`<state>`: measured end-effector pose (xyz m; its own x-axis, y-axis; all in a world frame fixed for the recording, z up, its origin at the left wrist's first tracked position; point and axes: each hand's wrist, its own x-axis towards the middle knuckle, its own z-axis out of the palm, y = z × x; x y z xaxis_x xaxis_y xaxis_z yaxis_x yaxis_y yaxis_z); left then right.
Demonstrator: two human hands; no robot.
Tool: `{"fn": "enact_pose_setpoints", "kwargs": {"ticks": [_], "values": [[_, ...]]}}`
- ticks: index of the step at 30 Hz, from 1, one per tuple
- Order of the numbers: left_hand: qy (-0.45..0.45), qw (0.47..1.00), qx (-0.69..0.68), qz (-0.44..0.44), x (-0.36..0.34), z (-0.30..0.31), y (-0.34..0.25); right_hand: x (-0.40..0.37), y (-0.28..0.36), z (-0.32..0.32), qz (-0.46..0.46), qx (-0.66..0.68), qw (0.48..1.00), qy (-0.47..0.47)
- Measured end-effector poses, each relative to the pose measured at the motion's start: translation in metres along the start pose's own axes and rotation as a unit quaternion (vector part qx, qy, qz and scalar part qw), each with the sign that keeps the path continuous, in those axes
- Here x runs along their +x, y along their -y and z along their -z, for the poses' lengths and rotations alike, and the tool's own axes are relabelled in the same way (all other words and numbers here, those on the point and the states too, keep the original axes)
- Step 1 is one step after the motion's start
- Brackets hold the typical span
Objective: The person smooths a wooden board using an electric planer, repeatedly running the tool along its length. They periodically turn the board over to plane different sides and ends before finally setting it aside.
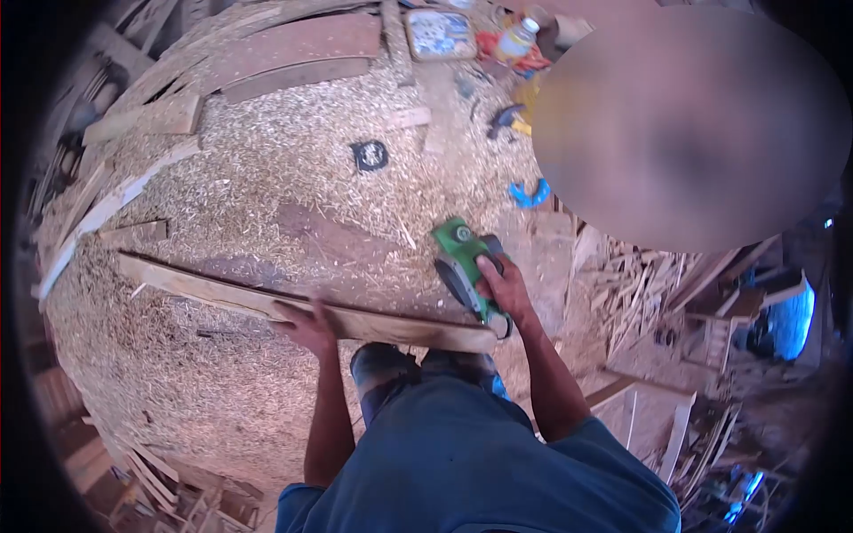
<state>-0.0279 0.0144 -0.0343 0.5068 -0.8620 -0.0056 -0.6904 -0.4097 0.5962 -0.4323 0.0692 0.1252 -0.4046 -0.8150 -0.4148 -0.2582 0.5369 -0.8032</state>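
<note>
A long wooden board (382, 328) lies across in front of my legs, its right end near my right knee. My left hand (306, 327) rests on the board around its middle, fingers on its upper edge. My right hand (503, 286) is wrapped round the handle of a green power planer (463, 263), which is just above the board's right end. Whether the planer touches the board cannot be made out. Wood shavings lie all around the board.
Flat planks (293, 53) lie at the back left. A black tape-like object (370, 155), a blue curved piece (530, 193), a bottle (516, 40) and a tray (442, 35) lie beyond. Scrap wood (635, 284) is piled right. A blurred area hides the upper right.
</note>
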Motion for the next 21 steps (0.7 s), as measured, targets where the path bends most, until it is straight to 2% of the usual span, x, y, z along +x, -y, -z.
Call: {"fn": "enact_pose_setpoints", "kwargs": {"ticks": [2, 5, 7, 8, 11, 13, 15, 18, 19, 21], "values": [[-0.034, 0.999, 0.007, 0.013, -0.02, 0.0, -0.032, 0.0, -0.002, 0.008, -0.03, 0.047, 0.997, 0.058], [-0.088, 0.995, -0.038, 0.005, -0.029, -0.011, -0.043, -0.002, -0.005, 0.012, 0.003, 0.095, 0.991, 0.094], [-0.125, 0.989, -0.081, -0.003, -0.029, -0.021, -0.039, -0.008, 0.0, 0.027, 0.008, 0.022, 0.994, 0.111], [-0.124, 0.988, -0.087, 0.014, -0.03, -0.027, -0.042, -0.019, 0.013, 0.037, 0.011, -0.026, 0.994, 0.109], [-0.118, 0.99, -0.064, 0.052, -0.036, -0.03, -0.048, -0.048, 0.021, 0.087, -0.003, -0.004, 0.992, 0.129], [-0.129, 0.988, -0.052, 0.068, -0.045, -0.048, -0.056, -0.069, 0.006, 0.124, -0.026, 0.029, 0.992, 0.119], [-0.124, 0.987, -0.023, 0.103, -0.051, -0.054, -0.07, -0.09, -0.002, 0.156, -0.048, 0.003, 0.992, 0.115], [-0.167, 0.985, -0.036, 0.016, -0.032, -0.064, -0.047, -0.114, -0.025, 0.189, 0.03, -0.15, 0.986, 0.06], [-0.175, 0.984, -0.021, -0.006, -0.014, -0.069, -0.026, -0.122, -0.014, 0.194, -0.053, -0.143, 0.986, 0.072], [-0.177, 0.984, 0.001, -0.008, 0.033, -0.048, -0.016, -0.131, -0.03, 0.208, -0.039, -0.172, 0.982, 0.074]]}}
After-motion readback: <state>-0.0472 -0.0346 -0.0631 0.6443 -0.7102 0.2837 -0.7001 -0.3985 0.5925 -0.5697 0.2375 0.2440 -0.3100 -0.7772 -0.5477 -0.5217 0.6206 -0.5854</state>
